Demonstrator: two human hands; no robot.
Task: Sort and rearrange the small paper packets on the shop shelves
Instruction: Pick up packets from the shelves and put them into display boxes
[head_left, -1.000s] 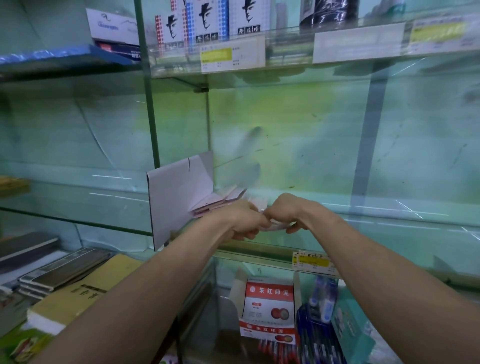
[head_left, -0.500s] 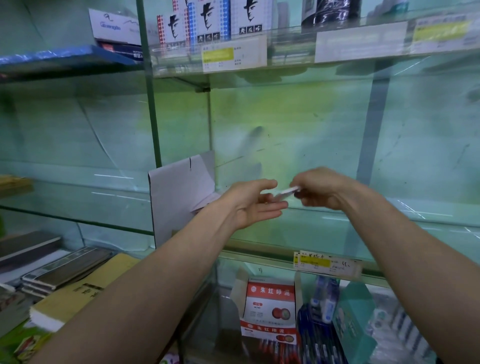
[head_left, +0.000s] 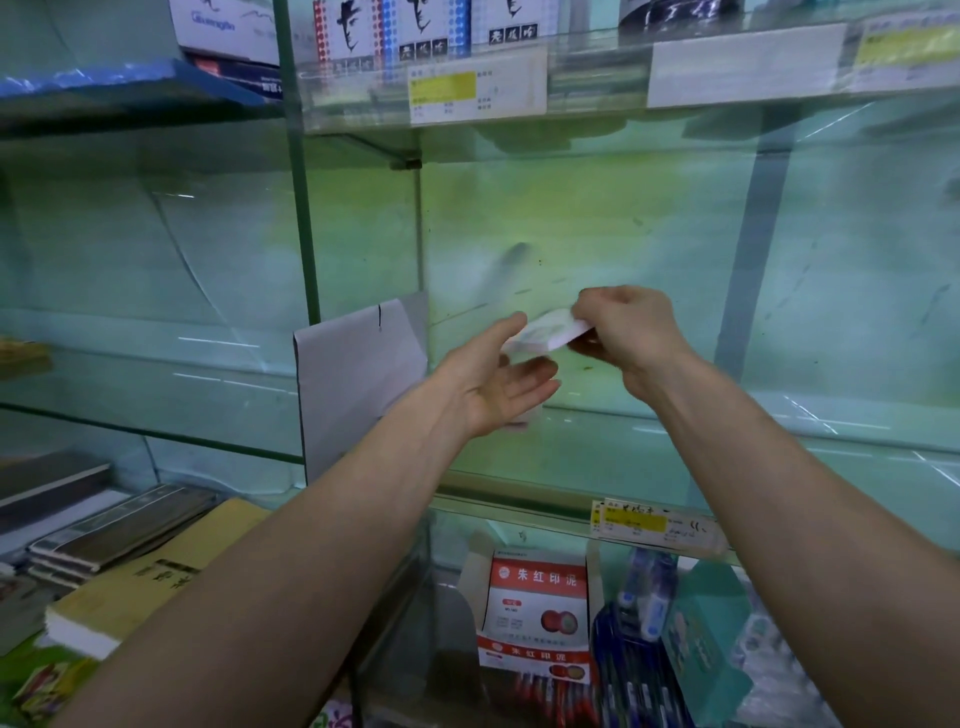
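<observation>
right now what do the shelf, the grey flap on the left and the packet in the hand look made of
Shelf: looks like clear glass, glossy, with a greenish edge and light streaks. Grey flap: probably thin cardboard, matte, with a small slit near its top. Packet, pinched by the right hand: seems white paper, matte, though blurred.

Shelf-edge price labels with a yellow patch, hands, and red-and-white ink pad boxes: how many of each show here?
Price labels with a yellow patch: 3 (upper shelf middle, upper shelf far right, lower shelf)
Hands: 2 (left hand open, right hand pinching a white paper packet)
Red-and-white ink pad boxes: 1
Total: 6
</observation>
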